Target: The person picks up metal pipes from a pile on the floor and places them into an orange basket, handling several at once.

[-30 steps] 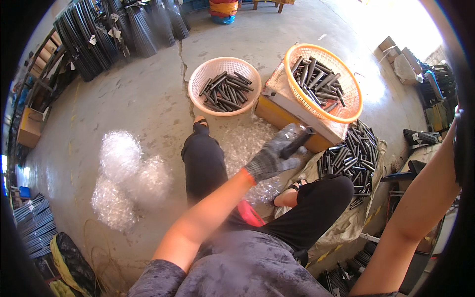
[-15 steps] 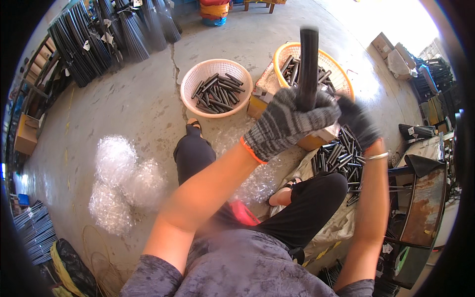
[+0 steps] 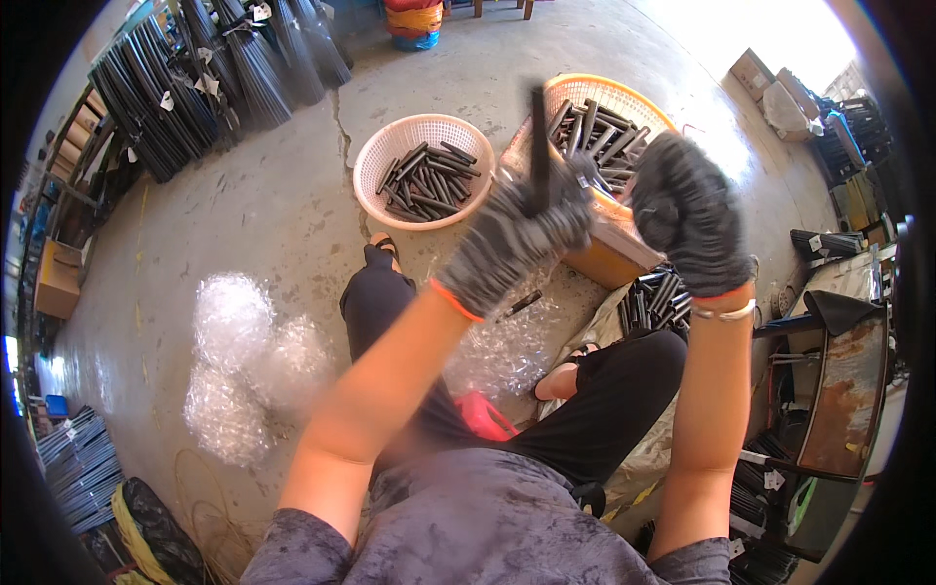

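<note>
My left hand (image 3: 522, 229), in a grey-and-black striped knit glove, is closed around a black tube (image 3: 539, 136) that stands up out of the fist. My right hand (image 3: 690, 214), gloved the same way, is raised to the right of it, apart from the tube. Its fingers are curled, and whatever they may hold is hidden. Under the left wrist, a short black tube (image 3: 524, 304) shows above clear plastic wrap (image 3: 497, 356). Beyond the hands, an orange basket (image 3: 624, 88) holds several black tubes and rests on a carton (image 3: 609, 258).
A pale pink basket (image 3: 375, 151) of short black tubes stands on the floor ahead. More tubes (image 3: 658, 300) are heaped on a sheet at right. Bundled clear plastic (image 3: 229, 341) sits at left. A rusty-topped stand (image 3: 838, 390) is at far right, long black rods (image 3: 156, 107) at far left.
My left hand has moved left and lower with the upright tube. The right hand has come away from it, now separate and curled. A short tube shows below the left wrist.
</note>
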The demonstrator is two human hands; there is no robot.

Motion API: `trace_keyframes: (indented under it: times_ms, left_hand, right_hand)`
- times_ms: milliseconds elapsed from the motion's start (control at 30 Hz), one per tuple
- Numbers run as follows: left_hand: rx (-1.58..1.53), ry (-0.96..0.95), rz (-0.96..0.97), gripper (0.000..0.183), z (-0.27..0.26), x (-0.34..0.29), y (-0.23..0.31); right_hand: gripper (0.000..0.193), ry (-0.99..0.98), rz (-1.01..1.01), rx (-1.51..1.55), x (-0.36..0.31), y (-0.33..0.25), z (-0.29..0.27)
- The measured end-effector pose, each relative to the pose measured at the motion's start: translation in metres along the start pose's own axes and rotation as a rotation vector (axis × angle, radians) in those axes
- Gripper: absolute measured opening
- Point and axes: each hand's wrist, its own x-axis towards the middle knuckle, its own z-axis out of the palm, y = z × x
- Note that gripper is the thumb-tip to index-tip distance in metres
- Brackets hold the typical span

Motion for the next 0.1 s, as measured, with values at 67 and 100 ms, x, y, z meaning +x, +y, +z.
trace_keyframes:
  times_ms: [67,100]
  left_hand:
    - [0.099,-0.134,-0.16,0.039,0.005,-0.006,-0.017]
    - [0.183,-0.22,-0.238,0.045,0.008,-0.006,-0.016]
  right_hand:
    - [0.029,0.063,-0.225,0.052,0.005,-0.021,0.002]
    - [0.029,0.07,-0.223,0.047,0.003,-0.021,0.0]
